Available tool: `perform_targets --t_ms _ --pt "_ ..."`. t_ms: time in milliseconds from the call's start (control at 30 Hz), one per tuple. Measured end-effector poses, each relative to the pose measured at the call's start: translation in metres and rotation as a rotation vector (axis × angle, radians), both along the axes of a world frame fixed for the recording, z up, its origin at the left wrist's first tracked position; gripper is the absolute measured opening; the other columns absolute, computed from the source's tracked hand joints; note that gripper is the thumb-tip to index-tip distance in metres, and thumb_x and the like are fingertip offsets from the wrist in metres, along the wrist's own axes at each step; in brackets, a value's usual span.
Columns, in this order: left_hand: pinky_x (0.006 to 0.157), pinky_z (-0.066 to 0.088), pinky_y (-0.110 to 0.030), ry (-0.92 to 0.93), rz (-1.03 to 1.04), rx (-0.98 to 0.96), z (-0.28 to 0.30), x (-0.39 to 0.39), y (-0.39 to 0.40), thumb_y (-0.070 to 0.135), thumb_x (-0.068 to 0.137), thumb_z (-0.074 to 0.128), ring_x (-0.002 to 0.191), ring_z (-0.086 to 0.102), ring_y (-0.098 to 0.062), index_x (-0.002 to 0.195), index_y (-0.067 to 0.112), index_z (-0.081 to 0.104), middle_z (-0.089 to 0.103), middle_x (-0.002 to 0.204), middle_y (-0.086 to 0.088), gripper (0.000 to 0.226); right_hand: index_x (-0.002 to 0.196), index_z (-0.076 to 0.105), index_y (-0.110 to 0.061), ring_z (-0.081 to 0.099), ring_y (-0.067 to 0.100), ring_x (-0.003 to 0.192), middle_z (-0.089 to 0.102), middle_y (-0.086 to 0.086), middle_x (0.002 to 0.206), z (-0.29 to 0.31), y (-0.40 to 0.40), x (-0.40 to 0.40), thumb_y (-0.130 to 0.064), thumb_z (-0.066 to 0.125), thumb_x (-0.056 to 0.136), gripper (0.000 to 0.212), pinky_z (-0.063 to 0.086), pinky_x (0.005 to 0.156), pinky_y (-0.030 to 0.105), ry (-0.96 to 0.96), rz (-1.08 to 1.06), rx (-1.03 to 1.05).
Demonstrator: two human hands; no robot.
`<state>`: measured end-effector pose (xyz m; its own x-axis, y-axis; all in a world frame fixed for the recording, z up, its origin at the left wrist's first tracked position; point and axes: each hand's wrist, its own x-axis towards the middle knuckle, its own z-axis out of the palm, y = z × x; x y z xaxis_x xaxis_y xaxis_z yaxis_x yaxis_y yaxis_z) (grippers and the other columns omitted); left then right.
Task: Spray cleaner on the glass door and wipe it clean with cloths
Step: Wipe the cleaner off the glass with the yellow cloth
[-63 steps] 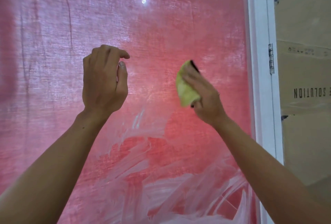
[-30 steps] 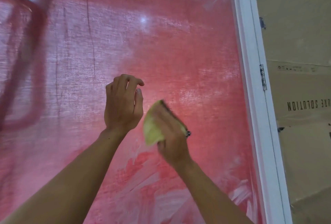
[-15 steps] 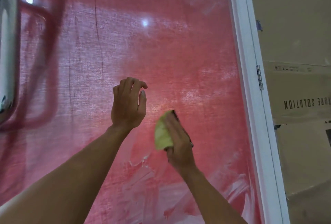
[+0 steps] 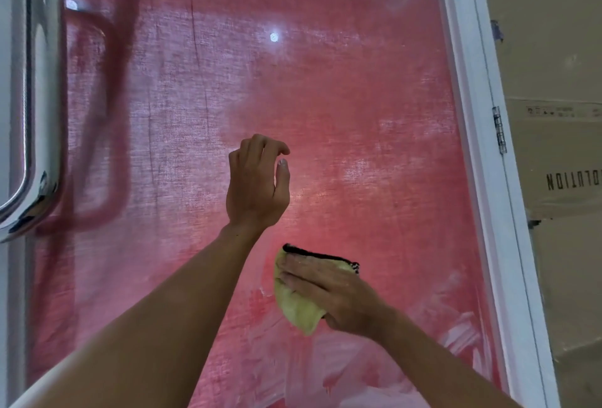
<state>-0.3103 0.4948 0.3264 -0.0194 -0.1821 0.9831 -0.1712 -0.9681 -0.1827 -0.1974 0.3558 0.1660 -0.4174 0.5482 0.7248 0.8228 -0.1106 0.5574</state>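
The glass door (image 4: 358,98) fills the view, with red fabric behind it. White cleaner streaks (image 4: 355,371) smear its lower part. My right hand (image 4: 335,293) presses a folded yellow cloth (image 4: 298,310) with a dark edge flat against the glass, fingers straight across it. My left hand (image 4: 257,186) is raised just above it near the glass, fingers loosely curled, holding nothing.
A chrome door handle (image 4: 35,98) runs down the left edge. The white door frame (image 4: 482,163) with a metal hinge (image 4: 500,130) borders the glass on the right. Beyond it stands brown cardboard (image 4: 560,244) with mirrored lettering.
My right hand has slid the cloth down and slightly right across the glass. The view has shifted left, bringing the chrome handle in. My left hand has kept its pose.
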Motion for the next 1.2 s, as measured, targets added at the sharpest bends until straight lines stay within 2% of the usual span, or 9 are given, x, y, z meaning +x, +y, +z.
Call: perform_targets --t_ms 100,300,433,600,733,867,967,1067,1200 --pt "0.089 0.024 -0.027 -0.007 0.003 -0.002 0.001 0.0 0.001 0.018 0.092 0.046 0.102 0.049 -0.019 0.104 0.01 0.065 0.06 0.106 -0.004 0.024 0.144 0.055 -0.002 0.036 0.024 0.15 0.041 0.013 0.159 0.02 -0.015 0.013 0.009 0.059 0.089 0.056 0.044 0.113 0.045 0.069 -0.036 0.081" --pt "0.088 0.026 -0.03 -0.016 0.003 0.003 0.001 0.002 0.001 0.017 0.091 0.046 0.103 0.049 -0.022 0.103 0.009 0.064 0.06 0.106 -0.006 0.023 0.152 0.044 -0.005 0.028 0.02 0.154 0.035 0.01 0.163 0.059 0.015 -0.017 0.013 0.043 0.077 0.077 0.026 0.123 0.027 0.644 0.091 0.59" --pt "0.087 0.026 -0.031 -0.012 -0.027 0.003 0.001 0.002 0.001 0.018 0.091 0.045 0.103 0.05 -0.024 0.103 0.008 0.064 0.06 0.107 -0.007 0.025 0.135 0.062 0.004 0.046 0.03 0.144 0.052 0.02 0.149 0.006 0.05 -0.033 -0.001 0.051 0.097 0.039 0.043 0.114 0.047 0.278 0.15 0.337" --pt "0.086 0.025 -0.028 -0.013 -0.073 -0.013 0.0 0.001 0.003 0.017 0.091 0.045 0.101 0.051 -0.024 0.103 0.007 0.064 0.061 0.107 -0.007 0.025 0.14 0.058 -0.001 0.046 0.028 0.144 0.051 0.016 0.151 -0.041 0.035 -0.027 0.008 0.049 0.096 0.046 0.043 0.115 0.044 -0.015 0.065 -0.089" --pt "0.086 0.028 -0.027 0.004 -0.142 -0.041 0.001 0.001 0.004 0.017 0.092 0.045 0.101 0.049 -0.021 0.102 0.006 0.064 0.06 0.106 -0.008 0.024 0.144 0.051 0.003 0.042 0.033 0.146 0.047 0.022 0.152 -0.009 0.022 -0.017 0.006 0.051 0.09 0.054 0.045 0.111 0.053 0.421 0.144 0.369" --pt "0.093 0.037 -0.035 0.039 -0.262 -0.057 0.001 -0.001 0.009 0.016 0.097 0.044 0.103 0.051 -0.021 0.103 0.005 0.064 0.057 0.105 -0.007 0.024 0.15 0.046 0.0 0.033 0.025 0.152 0.039 0.016 0.16 0.045 0.037 -0.044 0.011 0.04 0.075 0.075 0.034 0.122 0.04 0.691 0.18 0.604" --pt "0.094 0.042 -0.046 0.138 -0.384 -0.076 0.007 -0.014 0.015 0.019 0.103 0.041 0.105 0.055 -0.027 0.103 0.004 0.066 0.058 0.104 -0.008 0.029 0.143 0.054 0.003 0.037 0.029 0.149 0.044 0.021 0.155 0.053 0.058 -0.057 0.014 0.044 0.078 0.067 0.035 0.121 0.041 0.503 0.147 0.468" --pt "0.093 0.045 -0.033 0.223 -0.493 -0.102 0.009 -0.035 0.02 0.016 0.108 0.035 0.103 0.061 -0.028 0.099 0.008 0.065 0.065 0.102 -0.016 0.033 0.135 0.061 0.005 0.048 0.034 0.142 0.053 0.023 0.147 0.014 0.071 -0.062 0.007 0.043 0.093 0.046 0.041 0.116 0.044 0.247 0.165 0.15" --pt "0.068 0.045 -0.034 0.142 -0.612 -0.192 0.007 -0.069 0.028 0.019 0.111 0.027 0.074 0.065 -0.024 0.091 0.016 0.064 0.067 0.076 0.0 0.042 0.138 0.06 0.001 0.048 0.03 0.142 0.053 0.017 0.149 -0.026 0.044 -0.039 0.017 0.06 0.081 0.059 0.045 0.113 0.045 0.057 0.096 -0.101"
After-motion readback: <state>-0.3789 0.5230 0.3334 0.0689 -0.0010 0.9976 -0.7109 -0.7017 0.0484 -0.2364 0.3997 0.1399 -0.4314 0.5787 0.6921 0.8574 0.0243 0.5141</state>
